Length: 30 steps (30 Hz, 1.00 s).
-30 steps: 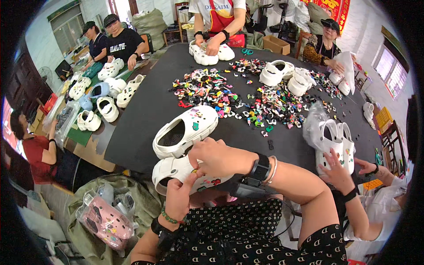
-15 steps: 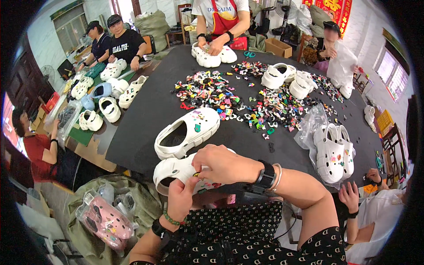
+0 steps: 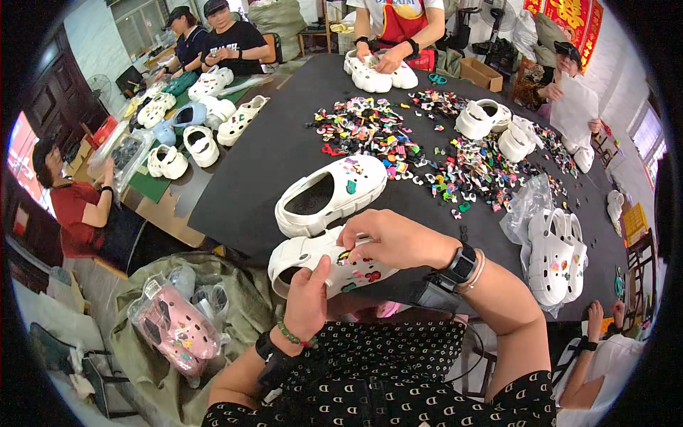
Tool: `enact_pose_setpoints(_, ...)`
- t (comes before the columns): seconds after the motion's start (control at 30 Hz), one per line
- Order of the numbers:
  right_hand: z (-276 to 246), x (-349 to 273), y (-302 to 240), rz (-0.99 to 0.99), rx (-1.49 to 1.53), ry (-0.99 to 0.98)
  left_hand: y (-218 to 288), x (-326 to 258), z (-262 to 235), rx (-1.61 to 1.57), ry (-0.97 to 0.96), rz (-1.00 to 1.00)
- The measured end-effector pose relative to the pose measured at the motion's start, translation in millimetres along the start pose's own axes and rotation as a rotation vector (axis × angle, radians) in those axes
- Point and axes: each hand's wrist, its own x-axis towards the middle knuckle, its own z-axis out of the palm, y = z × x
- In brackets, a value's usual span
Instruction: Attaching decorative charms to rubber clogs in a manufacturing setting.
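Note:
At the table's near edge lies a white clog (image 3: 302, 250) with colourful charms on its upper. My left hand (image 3: 306, 304) grips its near side, thumb raised along the edge and the other fingers partly hidden. Over the top of the clog, my right hand (image 3: 391, 238) has its fingers bent down onto a small yellow-and-dark shoe charm (image 3: 343, 256); its fingertips are partly hidden. Just beyond sits the matching white clog (image 3: 370, 173), also with charms on its toe.
Loose charms lie in heaps (image 3: 370, 129) across the black table (image 3: 245, 167). At right stand a decorated clog pair (image 3: 552, 265) and clear plastic bag (image 3: 525, 206). Bagged pink clogs (image 3: 178, 324) rest in a sack at lower left. A co-worker's hands (image 3: 384, 60) hold clogs opposite.
My left hand has moved from a pinch beside the right fingertips down to the clog's side. The right fingers now press at the charm. The whole view has shifted, moving the scene rightward.

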Motion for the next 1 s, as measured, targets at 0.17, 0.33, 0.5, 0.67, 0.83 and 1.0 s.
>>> enact_pose_setpoints(0.17, 15, 2, -12, 0.062, -0.257, -0.002, -2, -4, -6, 0.194, 0.092, -0.090)
enact_pose_setpoints(0.33, 21, 1, -28, 0.114, -0.535, -0.042, -16, 0, -13, 0.432, 0.112, 0.044)
enact_pose_setpoints(0.5, 14, -3, -17, 0.105, -0.333, -0.069, -17, -4, -2, 0.263, 0.084, 0.100)
enact_pose_setpoints(0.67, 10, -5, -10, 0.148, -0.211, -0.098, -19, 0, -8, 0.326, 0.037, 0.164)
enact_pose_setpoints(0.83, 16, -6, -13, 0.195, -0.285, -0.050, -23, 0, -10, 0.383, 0.013, 0.201)
enact_pose_setpoints(1.0, 12, -7, -14, 0.206, -0.281, -0.093, -23, -5, -4, 0.371, 0.017, 0.219)
